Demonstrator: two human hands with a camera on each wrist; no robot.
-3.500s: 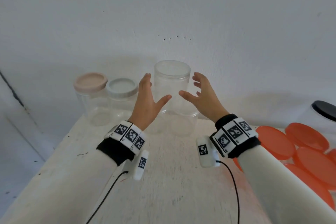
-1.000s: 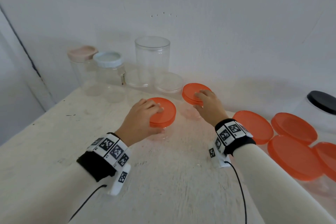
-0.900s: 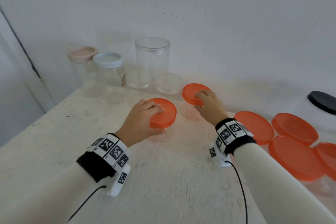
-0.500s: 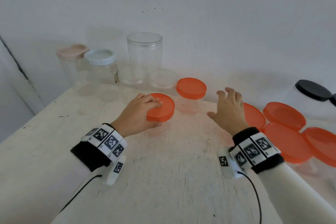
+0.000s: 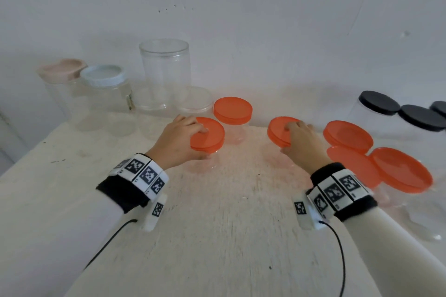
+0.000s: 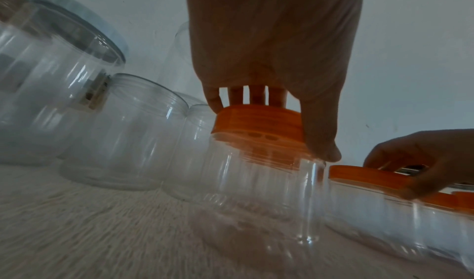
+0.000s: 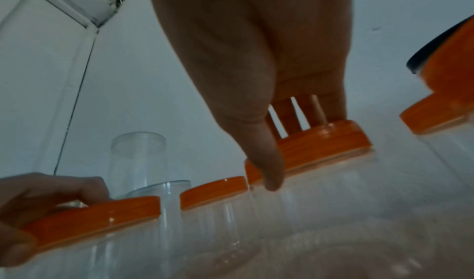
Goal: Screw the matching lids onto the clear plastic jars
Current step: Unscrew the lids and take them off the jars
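My left hand [image 5: 195, 142] grips an orange lid [image 5: 212, 134] on a small clear jar [image 6: 256, 198] left of centre. In the left wrist view the fingers lie over the lid [image 6: 256, 121] and the thumb presses its near rim. My right hand [image 5: 288, 138] grips a second orange lid [image 5: 277, 131] on another clear jar [image 7: 333, 192]. The thumb [image 7: 269, 161] reaches down over that lid's edge [image 7: 320, 143]. A third orange-lidded jar [image 5: 233, 109] stands untouched behind, between the two hands.
Several more orange-lidded jars [image 5: 347, 136] crowd the right side, with black-lidded jars [image 5: 379, 102] behind them. At the back left stand a pink-lidded jar [image 5: 62, 70], a pale blue-lidded jar [image 5: 103, 75], a tall lidless clear jar [image 5: 164, 72] and low clear jars [image 5: 195, 101]. The white table [image 5: 217, 236] ends at a wall.
My right hand let go of the orange lid on the back jar, swung right and took hold of another orange lid. My left hand stayed on its lid.
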